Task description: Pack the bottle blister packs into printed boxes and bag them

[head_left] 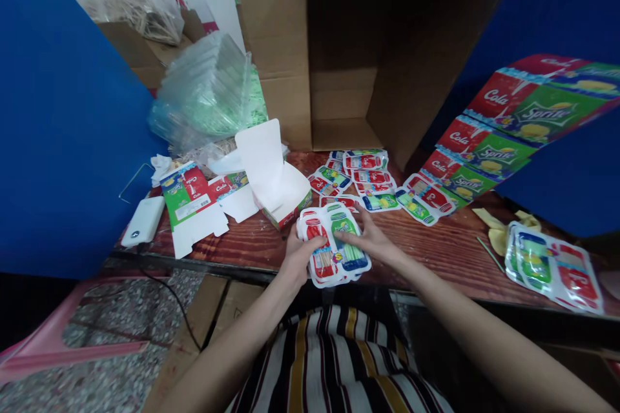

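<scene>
Between my two hands is a small stack of bottle-shaped blister packs [334, 246], red cola and green Sprite side by side, held above the table's front edge. My left hand [299, 253] closes on the stack's left side, thumb on top. On the other side, my right hand [371, 239] grips the right edge with its thumb across the green half. Just beyond lie several loose packs [372, 181] in a pile. An open white-lined display box [285, 187] stands to the left of the stack, its lid flap up.
Flat printed cartons [194, 200] and a white power bank [144, 222] with a cable lie at left. A large cardboard box [343, 97] opens behind the pile. Tall stacked cartons [498, 135] lean at right, near more packs [552, 268]. Plastic trays [208, 84] sit back left.
</scene>
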`<action>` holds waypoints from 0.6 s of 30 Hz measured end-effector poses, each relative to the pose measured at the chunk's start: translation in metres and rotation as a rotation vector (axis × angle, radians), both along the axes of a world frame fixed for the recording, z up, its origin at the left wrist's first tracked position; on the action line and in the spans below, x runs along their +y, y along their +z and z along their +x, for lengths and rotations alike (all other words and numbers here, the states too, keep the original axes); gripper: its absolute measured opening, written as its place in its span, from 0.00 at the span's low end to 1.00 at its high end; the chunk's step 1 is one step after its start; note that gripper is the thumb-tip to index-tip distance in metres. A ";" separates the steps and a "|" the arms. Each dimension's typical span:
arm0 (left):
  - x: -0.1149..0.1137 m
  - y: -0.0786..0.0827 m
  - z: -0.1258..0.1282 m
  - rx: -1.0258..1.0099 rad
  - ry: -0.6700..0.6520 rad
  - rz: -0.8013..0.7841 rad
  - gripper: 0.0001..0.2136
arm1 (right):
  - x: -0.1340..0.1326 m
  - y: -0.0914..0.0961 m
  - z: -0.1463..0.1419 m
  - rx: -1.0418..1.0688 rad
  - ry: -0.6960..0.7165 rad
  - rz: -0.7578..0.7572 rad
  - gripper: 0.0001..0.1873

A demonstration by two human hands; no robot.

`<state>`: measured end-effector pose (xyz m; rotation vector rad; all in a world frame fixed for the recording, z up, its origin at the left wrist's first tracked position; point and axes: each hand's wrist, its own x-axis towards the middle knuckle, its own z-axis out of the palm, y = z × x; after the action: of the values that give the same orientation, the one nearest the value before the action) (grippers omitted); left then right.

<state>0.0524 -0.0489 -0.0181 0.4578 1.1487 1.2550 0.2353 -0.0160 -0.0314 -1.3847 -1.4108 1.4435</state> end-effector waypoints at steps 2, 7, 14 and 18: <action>0.002 0.006 0.003 0.015 -0.059 0.091 0.32 | -0.003 0.013 0.006 0.083 0.016 -0.080 0.55; 0.010 0.035 0.003 0.250 -0.295 0.546 0.35 | -0.005 0.036 0.030 0.249 0.201 0.025 0.51; 0.028 0.036 -0.006 0.409 -0.557 0.715 0.40 | -0.007 -0.014 0.039 0.160 0.007 0.330 0.61; 0.035 0.010 -0.009 0.296 -0.530 0.649 0.43 | -0.001 -0.023 0.037 0.088 0.046 0.276 0.63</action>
<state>0.0439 -0.0141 -0.0085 1.3749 0.7506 1.0797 0.2724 -0.0172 -0.0540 -1.1095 -1.5276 1.2667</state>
